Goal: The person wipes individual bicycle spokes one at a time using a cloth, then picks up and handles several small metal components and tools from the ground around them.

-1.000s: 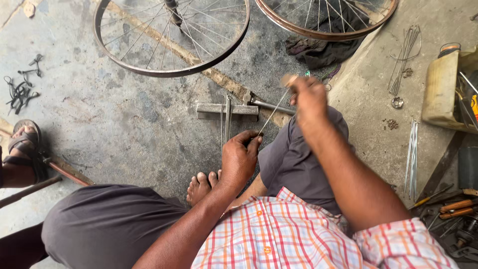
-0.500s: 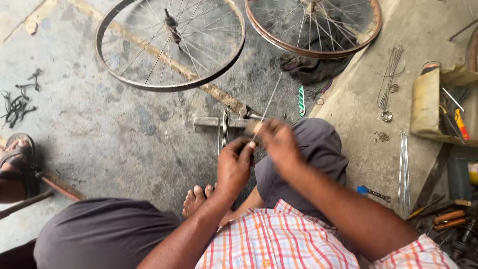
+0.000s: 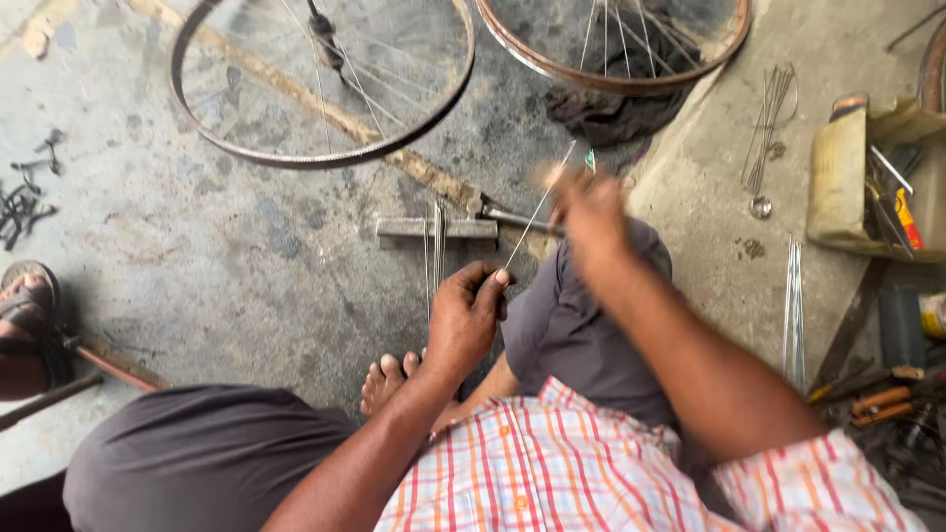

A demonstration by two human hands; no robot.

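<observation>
At the far left I see a sandalled foot of another person resting on the grey concrete floor, with a small heap of dark bent metal bits above it. Further in lies a bicycle wheel with a dark rim and thin spokes, flat on the floor. Below it sits a short grey metal block with a few loose thin wires laid across it.

My left hand is closed in a fist, thumb and fingers pinching the lower end of a thin silver wheel spoke. The spoke rises at a slant up and to the right, above my grey-trousered knee. My right hand is at its upper end, blurred, so I cannot tell how firmly it grips or whether it is closed on the spoke at all.

Behind it lies a second wheel with a rusty brown rim over a dark rag. To the right, a bundle of loose spokes rests on the raised concrete, more straight spokes lie lower down, and a worn yellowish box holds tools.
</observation>
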